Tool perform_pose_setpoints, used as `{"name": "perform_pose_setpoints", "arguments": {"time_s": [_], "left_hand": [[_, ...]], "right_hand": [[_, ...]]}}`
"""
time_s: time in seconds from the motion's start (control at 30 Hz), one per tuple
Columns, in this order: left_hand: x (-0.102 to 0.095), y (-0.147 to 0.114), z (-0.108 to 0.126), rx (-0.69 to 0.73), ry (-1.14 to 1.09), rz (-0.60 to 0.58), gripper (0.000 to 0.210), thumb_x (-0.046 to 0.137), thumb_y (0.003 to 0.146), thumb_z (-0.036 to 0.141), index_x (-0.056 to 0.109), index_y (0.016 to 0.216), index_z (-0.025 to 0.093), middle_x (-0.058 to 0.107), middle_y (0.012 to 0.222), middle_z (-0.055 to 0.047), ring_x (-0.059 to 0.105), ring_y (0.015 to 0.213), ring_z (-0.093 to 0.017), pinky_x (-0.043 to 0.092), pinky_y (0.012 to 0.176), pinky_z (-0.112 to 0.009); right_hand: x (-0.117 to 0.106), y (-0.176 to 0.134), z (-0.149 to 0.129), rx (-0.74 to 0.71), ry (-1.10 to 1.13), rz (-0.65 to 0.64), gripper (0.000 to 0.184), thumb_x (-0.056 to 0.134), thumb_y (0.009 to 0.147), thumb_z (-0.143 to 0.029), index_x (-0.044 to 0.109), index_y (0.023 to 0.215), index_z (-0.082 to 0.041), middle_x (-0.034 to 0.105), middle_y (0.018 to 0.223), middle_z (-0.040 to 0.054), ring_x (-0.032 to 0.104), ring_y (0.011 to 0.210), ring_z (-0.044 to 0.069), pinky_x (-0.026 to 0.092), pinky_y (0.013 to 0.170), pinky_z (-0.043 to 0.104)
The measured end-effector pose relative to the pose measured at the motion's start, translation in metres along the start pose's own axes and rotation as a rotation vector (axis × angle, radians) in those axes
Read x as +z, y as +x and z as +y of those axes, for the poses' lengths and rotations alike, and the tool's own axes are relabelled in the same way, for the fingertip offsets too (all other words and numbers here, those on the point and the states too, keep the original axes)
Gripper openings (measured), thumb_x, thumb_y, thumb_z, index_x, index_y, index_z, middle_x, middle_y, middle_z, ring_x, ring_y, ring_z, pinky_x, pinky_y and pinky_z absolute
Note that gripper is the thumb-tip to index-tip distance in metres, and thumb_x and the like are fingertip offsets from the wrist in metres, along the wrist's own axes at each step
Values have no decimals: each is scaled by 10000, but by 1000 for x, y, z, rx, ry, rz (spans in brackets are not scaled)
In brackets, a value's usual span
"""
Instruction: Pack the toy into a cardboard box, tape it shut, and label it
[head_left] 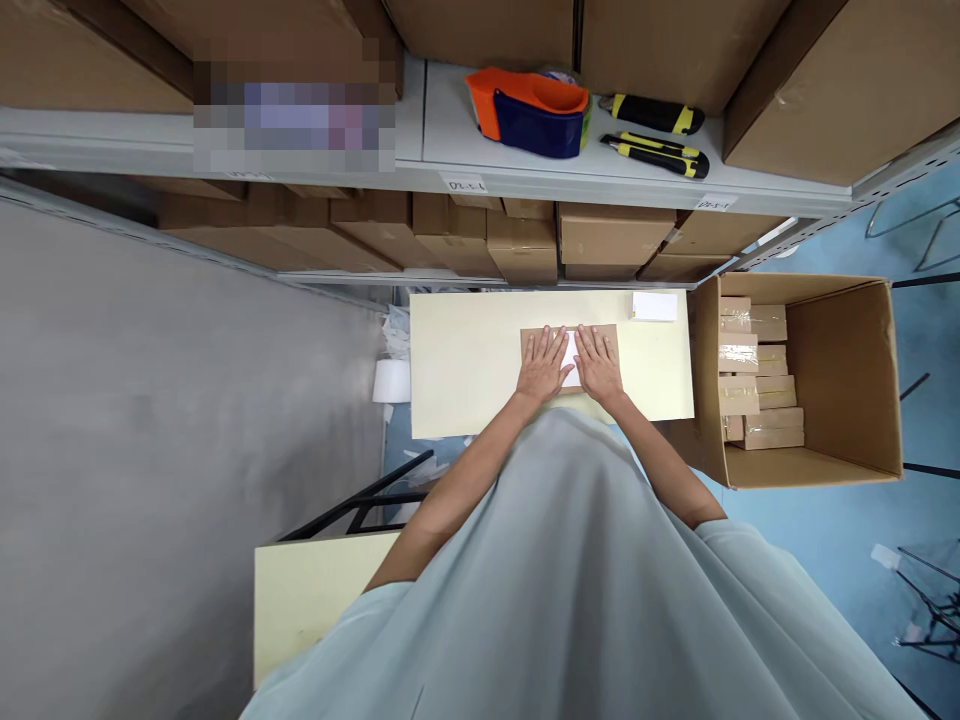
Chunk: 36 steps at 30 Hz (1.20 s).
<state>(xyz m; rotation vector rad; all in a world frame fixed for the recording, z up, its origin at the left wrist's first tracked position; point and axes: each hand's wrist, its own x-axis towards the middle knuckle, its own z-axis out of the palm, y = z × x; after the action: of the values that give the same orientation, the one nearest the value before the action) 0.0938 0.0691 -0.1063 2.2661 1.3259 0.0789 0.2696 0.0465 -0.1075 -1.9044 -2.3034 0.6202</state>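
Flat on the pale table (465,365) lies a small brown cardboard piece (527,342), perhaps a box or a flattened sheet; I cannot tell which. A white label or paper (571,372) is on its middle, partly covered by my hands. My left hand (543,368) presses on its left half with the fingers stretched out. On the right half rests my right hand (598,366), its fingers also spread and its thumb close to the left thumb over the white patch. A small white box (654,307) lies behind my right hand, near the table's back edge.
An open carton (844,370) holding several small taped boxes (772,420) stands right of the table. Above the back edge, a shelf (450,130) carries an orange-and-blue tape dispenser (532,110), two utility knives (660,150) and large cartons. A second table (315,590) is at lower left.
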Motion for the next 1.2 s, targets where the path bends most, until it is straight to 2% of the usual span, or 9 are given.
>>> {"name": "perform_pose_setpoints", "arguments": {"time_s": [0.27,0.47,0.67,0.73,0.83,0.9,1.0,1.1,1.2], "left_hand": [[-8,-18,-2,26,-2,8,743,416,1097,444,273,1748,115,212,1826,-140,40,1722,-357,-9,1376,-635],[7,-52,0,41,-11,-45,735,414,1099,472,299,1748,148,246,1819,-116,91,1719,-356,2,1389,-615],[8,-56,-2,20,-30,-28,744,408,1099,490,290,1750,152,258,1816,-125,85,1719,-354,10,1387,-624],[6,-60,-11,-80,-72,34,802,405,1093,547,242,1758,129,217,1822,-162,43,1722,-356,38,1380,-637],[8,-70,-30,-401,-206,144,883,375,1085,624,169,1762,97,207,1815,-223,-11,1719,-371,111,1357,-676],[11,-73,-41,-554,-341,147,835,389,1082,613,246,1747,128,345,1768,-233,62,1718,-370,177,1340,-683],[15,-72,-48,-530,-538,97,706,487,1056,500,418,1681,179,540,1661,-191,365,1644,-343,319,1320,-596],[8,-66,-47,-503,-653,91,718,592,989,384,443,1670,209,676,1535,-139,644,1423,-292,501,1207,-458],[-6,-57,-46,-534,-688,122,757,642,943,333,451,1666,219,750,1428,-119,745,1264,-284,575,1107,-412]], "right_hand": [[-8,-20,0,-30,26,6,637,252,1159,-353,271,1748,-111,233,1826,104,120,1721,281,117,1398,542],[2,-55,4,-84,54,-46,622,280,1164,-377,300,1746,-158,278,1814,77,166,1713,284,162,1394,555],[9,-56,8,-70,67,-31,622,285,1164,-387,308,1742,-159,281,1813,89,171,1713,283,166,1393,561],[8,-60,17,5,96,24,662,285,1160,-425,268,1749,-122,243,1820,128,153,1716,287,178,1391,561],[11,-70,35,217,227,141,797,283,1143,-537,181,1748,-29,175,1822,206,138,1716,314,221,1380,568],[19,-75,45,328,385,165,884,301,1115,-635,213,1738,-14,237,1801,232,226,1697,326,282,1364,564],[30,-77,52,430,639,140,989,341,1046,-781,343,1710,-48,444,1709,236,447,1601,355,401,1303,563],[32,-71,51,382,834,160,984,390,1000,-844,450,1677,-134,591,1612,187,583,1498,354,465,1255,547],[23,-60,48,309,927,211,929,440,993,-838,505,1651,-186,614,1598,152,597,1485,349,474,1244,534]]}}
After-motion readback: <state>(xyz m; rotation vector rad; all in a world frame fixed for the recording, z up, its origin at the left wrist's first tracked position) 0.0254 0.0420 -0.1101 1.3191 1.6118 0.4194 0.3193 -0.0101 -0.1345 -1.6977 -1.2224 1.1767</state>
